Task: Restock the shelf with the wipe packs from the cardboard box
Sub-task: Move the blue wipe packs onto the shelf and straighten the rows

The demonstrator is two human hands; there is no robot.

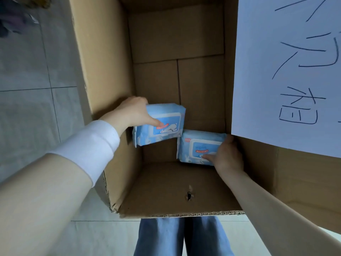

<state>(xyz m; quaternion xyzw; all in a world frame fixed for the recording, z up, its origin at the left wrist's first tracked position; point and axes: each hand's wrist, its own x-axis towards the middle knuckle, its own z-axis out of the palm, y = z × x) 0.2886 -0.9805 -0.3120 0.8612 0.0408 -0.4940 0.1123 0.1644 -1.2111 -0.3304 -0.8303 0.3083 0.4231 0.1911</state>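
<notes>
Both of your hands are down inside the cardboard box [103, 52], each closed around a pale blue wipe pack. Your left hand [132, 112], with its white sleeve [88, 143] crossing the box's left edge, grips the first wipe pack [166, 117] by its left end: the thumb lies across the printed face and the other fingers are hidden behind the pack. This pack sits against the left wall, tilted; you cannot tell whether it touches the box bottom. Your right hand [227, 154] grips the second wipe pack [195, 145] by its right end, thumb pressed on the label, fingers wrapped round the side next to the right wall. The second pack is nearer the box's near wall, and its upper left corner is just beside the first pack's lower right corner. A white sheet [287, 71] with handwritten strokes covers the right flap. A small hole [189, 195] shows in the near wall, above your jeans [160, 237] and the tiled floor [27, 80].
</notes>
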